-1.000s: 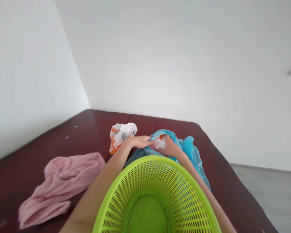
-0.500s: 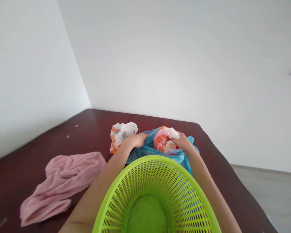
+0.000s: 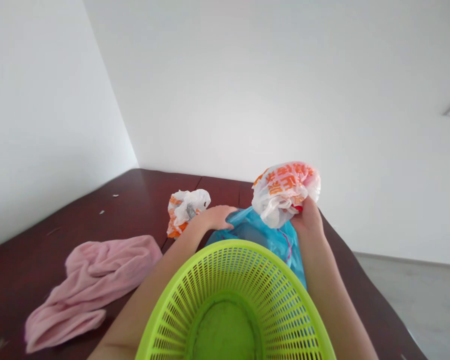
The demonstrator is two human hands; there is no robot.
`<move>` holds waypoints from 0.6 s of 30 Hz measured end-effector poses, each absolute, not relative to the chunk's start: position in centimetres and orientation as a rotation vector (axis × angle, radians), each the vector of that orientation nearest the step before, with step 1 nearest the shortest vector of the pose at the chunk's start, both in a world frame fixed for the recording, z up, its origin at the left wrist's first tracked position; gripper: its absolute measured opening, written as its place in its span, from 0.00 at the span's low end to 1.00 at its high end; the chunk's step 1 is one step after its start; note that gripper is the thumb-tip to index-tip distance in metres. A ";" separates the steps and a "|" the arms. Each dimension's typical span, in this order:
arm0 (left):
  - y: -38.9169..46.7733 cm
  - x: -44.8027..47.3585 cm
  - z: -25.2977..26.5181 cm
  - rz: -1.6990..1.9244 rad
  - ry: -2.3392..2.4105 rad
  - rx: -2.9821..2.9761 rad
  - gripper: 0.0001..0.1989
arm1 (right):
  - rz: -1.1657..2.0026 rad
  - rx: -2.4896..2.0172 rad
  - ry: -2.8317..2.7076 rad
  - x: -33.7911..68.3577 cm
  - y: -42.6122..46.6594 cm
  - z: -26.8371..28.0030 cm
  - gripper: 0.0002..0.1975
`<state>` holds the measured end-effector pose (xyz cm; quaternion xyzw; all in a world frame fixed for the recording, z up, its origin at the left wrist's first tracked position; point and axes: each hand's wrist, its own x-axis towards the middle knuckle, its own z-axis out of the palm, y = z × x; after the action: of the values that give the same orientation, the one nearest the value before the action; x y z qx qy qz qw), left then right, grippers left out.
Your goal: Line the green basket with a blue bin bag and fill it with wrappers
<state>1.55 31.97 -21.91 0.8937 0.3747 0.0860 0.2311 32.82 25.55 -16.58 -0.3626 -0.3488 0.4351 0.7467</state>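
My right hand (image 3: pixel 309 218) grips a bulging white plastic bag (image 3: pixel 281 190) with orange print, held up above a blue plastic bag (image 3: pixel 264 231). Something pinkish shows through the white bag, but I cannot make it out. With my left hand (image 3: pixel 221 217) I pinch the rim of the blue bag at its left side. A green slotted plastic basket (image 3: pixel 227 325), nothing inside it, stands between my forearms and hides the near part of the blue bag. Left of my left hand lies a second crumpled white and orange plastic bag (image 3: pixel 183 212).
A pink cloth (image 3: pixel 105 275) lies folded loosely on the dark red table (image 3: pixel 135 210), left of my left forearm. Small white scraps (image 3: pixel 115 195) dot the table's far left. White walls (image 3: pixel 225 100) rise behind and to the left; grey floor shows at right.
My right hand has lifted the white and orange bag out of the blue bag, up and to the right. My left hand stays at the blue bag's rim.
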 end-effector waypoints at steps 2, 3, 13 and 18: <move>31.6 1.0 -20.3 0.405 1.041 2.421 0.60 | 0.925 -0.841 -0.760 32.0 25.5 -17.0 0.24; 31.2 0.8 -19.5 0.507 1.024 2.403 0.70 | 0.918 -0.876 -0.765 31.4 25.5 -17.3 0.25; 28.1 4.7 -17.6 0.942 0.800 2.516 0.79 | 1.139 -1.132 -1.286 23.7 24.5 -21.2 0.37; 28.8 4.0 -17.8 1.209 0.731 2.305 0.36 | 1.116 -1.071 -1.514 23.6 23.7 -20.5 0.47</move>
<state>4.04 28.85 -17.82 0.8323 0.2640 0.4364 0.2171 23.56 23.74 -20.49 -0.4369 -0.6177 0.4554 0.4694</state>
